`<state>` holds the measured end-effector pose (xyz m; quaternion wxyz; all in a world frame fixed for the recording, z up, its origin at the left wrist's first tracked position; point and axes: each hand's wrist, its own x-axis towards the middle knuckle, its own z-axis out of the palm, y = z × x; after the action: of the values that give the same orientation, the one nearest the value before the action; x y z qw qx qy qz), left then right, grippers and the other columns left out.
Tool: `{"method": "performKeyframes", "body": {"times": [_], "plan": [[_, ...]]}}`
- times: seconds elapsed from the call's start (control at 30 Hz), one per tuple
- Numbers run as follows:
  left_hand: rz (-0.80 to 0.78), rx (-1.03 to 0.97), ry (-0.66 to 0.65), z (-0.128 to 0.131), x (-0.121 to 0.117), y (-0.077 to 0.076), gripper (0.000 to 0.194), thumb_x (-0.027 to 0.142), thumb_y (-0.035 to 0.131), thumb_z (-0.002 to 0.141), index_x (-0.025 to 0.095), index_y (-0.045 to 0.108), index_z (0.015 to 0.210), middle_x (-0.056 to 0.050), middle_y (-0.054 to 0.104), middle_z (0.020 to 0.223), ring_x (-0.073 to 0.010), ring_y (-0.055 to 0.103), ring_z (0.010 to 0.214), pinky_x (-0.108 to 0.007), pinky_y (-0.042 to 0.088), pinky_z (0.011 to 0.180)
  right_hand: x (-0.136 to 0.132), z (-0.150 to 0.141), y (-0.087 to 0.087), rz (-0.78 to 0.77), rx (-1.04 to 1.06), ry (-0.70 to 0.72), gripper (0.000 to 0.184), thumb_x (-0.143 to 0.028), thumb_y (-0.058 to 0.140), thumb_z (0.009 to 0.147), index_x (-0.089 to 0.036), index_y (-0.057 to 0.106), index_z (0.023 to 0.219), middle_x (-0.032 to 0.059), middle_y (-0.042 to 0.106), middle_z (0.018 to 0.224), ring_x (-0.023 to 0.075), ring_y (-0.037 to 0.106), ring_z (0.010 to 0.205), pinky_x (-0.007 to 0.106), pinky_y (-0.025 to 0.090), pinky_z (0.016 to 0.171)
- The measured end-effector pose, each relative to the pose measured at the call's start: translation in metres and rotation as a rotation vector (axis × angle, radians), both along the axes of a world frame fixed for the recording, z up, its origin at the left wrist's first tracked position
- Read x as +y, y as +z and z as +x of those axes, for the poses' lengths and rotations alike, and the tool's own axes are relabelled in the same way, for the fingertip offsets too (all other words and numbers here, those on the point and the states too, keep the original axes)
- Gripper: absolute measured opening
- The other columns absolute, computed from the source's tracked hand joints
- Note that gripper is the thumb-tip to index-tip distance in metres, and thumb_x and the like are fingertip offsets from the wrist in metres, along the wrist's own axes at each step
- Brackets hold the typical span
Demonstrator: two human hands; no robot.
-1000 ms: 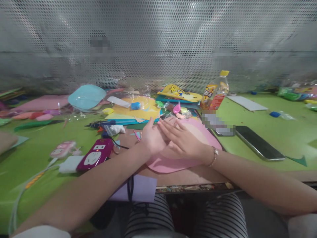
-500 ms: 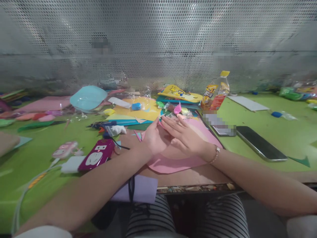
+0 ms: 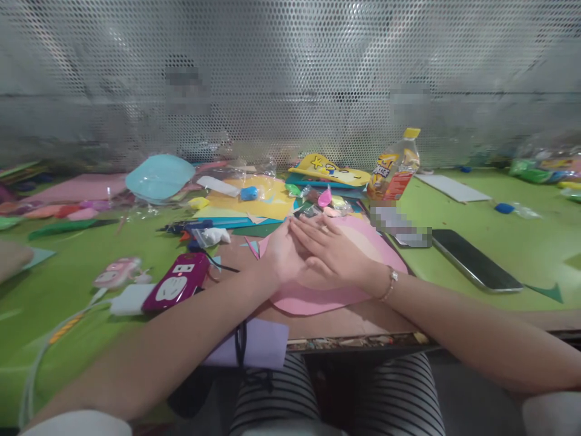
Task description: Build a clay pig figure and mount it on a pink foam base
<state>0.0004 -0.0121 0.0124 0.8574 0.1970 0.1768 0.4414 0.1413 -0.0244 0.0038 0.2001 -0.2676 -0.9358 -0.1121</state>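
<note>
Head view: the left hand (image 3: 282, 254) lies palm up and the right hand (image 3: 333, 253) rests flat across it, palms pressed together over the pink foam sheet (image 3: 318, 297) on the counter (image 3: 499, 254); whether anything sits between the palms cannot be told. Risks, as judged: a wide sweep leftward could knock the glue gun (image 3: 188, 228) or the purple case (image 3: 175, 284); rightward, the phone (image 3: 476, 261) or the bottle (image 3: 394, 168). The foam sheet lies near the counter's front edge and could slide off. Open room lies on the green surface beyond the phone.
</note>
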Motion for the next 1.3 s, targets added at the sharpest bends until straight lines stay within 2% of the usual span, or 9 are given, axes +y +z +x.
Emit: {"method": "performKeyframes", "body": {"times": [0.23, 0.37, 0.5, 0.63, 0.77, 0.93, 1.07, 1.17, 1.3], "plan": [[-0.031, 0.034, 0.016, -0.0001, -0.0021, 0.0070, 0.050, 0.036, 0.020, 0.094, 0.008, 0.045, 0.127, -0.015, 0.061, 0.116, -0.0220, 0.056, 0.110, -0.035, 0.040, 0.095, 0.0005, -0.0013, -0.0055, 0.044, -0.002, -0.040, 0.061, -0.043, 0.018, 0.096, -0.009, 0.013, 0.145, 0.0135, 0.020, 0.150, 0.0206, 0.015, 0.139, 0.050, 0.008, 0.112], [-0.023, 0.015, 0.014, -0.0003, -0.0020, 0.0034, 0.058, 0.044, 0.020, 0.093, 0.004, 0.046, 0.126, -0.018, 0.058, 0.120, -0.0254, 0.054, 0.114, -0.037, 0.040, 0.095, 0.0024, 0.0010, -0.0056, 0.041, -0.076, 0.103, 0.065, -0.047, 0.015, 0.095, -0.006, 0.014, 0.145, 0.0160, 0.017, 0.150, 0.0217, 0.012, 0.140, 0.049, 0.008, 0.112], [0.003, 0.013, -0.014, -0.0015, -0.0041, 0.0033, 0.059, 0.047, 0.021, 0.092, 0.007, 0.047, 0.126, -0.018, 0.057, 0.122, -0.0271, 0.052, 0.116, -0.040, 0.037, 0.097, 0.0047, 0.0036, -0.0051, 0.071, -0.004, -0.032, 0.063, -0.046, 0.016, 0.095, -0.010, 0.011, 0.146, 0.0138, 0.020, 0.150, 0.0222, 0.013, 0.139, 0.052, 0.004, 0.112], [0.000, -0.023, -0.014, -0.0042, -0.0040, 0.0024, 0.065, 0.052, 0.024, 0.090, 0.003, 0.046, 0.126, -0.020, 0.057, 0.121, -0.0267, 0.052, 0.116, -0.038, 0.035, 0.100, 0.0031, 0.0034, -0.0049, 0.044, -0.099, 0.073, 0.065, -0.048, 0.019, 0.095, -0.007, 0.013, 0.145, 0.0133, 0.015, 0.151, 0.0213, 0.012, 0.140, 0.047, 0.007, 0.113], [0.007, -0.002, -0.022, -0.0050, -0.0035, 0.0018, 0.061, 0.054, 0.024, 0.090, 0.008, 0.052, 0.120, -0.017, 0.063, 0.112, -0.0279, 0.056, 0.111, -0.041, 0.036, 0.098, 0.0011, 0.0030, -0.0048, 0.062, 0.001, -0.063, 0.063, -0.046, 0.018, 0.095, -0.009, 0.011, 0.146, 0.0128, 0.022, 0.149, 0.0227, 0.012, 0.140, 0.052, 0.005, 0.112], [-0.026, -0.004, -0.006, -0.0038, -0.0043, 0.0042, 0.060, 0.051, 0.028, 0.089, 0.005, 0.053, 0.118, -0.019, 0.063, 0.108, -0.0286, 0.054, 0.114, -0.037, 0.039, 0.095, -0.0004, 0.0021, -0.0033, 0.018, -0.104, 0.074, 0.063, -0.045, 0.021, 0.095, -0.008, 0.013, 0.145, 0.0131, 0.018, 0.150, 0.0212, 0.014, 0.139, 0.049, 0.006, 0.113], [-0.009, -0.015, -0.038, -0.0049, -0.0045, 0.0027, 0.058, 0.052, 0.028, 0.089, 0.008, 0.051, 0.119, -0.019, 0.063, 0.111, -0.0302, 0.056, 0.110, -0.044, 0.041, 0.092, 0.0011, 0.0038, -0.0033, 0.015, -0.009, -0.034, 0.062, -0.044, 0.021, 0.095, -0.009, 0.012, 0.146, 0.0145, 0.023, 0.149, 0.0231, 0.014, 0.139, 0.053, 0.007, 0.111], [-0.007, 0.009, 0.010, -0.0058, -0.0040, 0.0008, 0.062, 0.053, 0.028, 0.089, 0.004, 0.049, 0.119, -0.021, 0.062, 0.111, -0.0288, 0.057, 0.108, -0.040, 0.041, 0.092, 0.0009, 0.0031, -0.0053, -0.004, -0.081, 0.104, 0.063, -0.044, 0.017, 0.095, -0.006, 0.009, 0.145, 0.0137, 0.015, 0.151, 0.0204, 0.010, 0.140, 0.048, 0.009, 0.113], [0.011, 0.002, -0.031, -0.0058, -0.0027, 0.0012, 0.061, 0.054, 0.024, 0.090, 0.007, 0.051, 0.119, -0.019, 0.062, 0.113, -0.0295, 0.057, 0.109, -0.042, 0.042, 0.090, 0.0029, 0.0021, -0.0088, 0.019, 0.002, -0.055, 0.062, -0.044, 0.019, 0.096, -0.012, 0.007, 0.146, 0.0124, 0.021, 0.150, 0.0228, 0.013, 0.139, 0.053, 0.006, 0.111]]}}
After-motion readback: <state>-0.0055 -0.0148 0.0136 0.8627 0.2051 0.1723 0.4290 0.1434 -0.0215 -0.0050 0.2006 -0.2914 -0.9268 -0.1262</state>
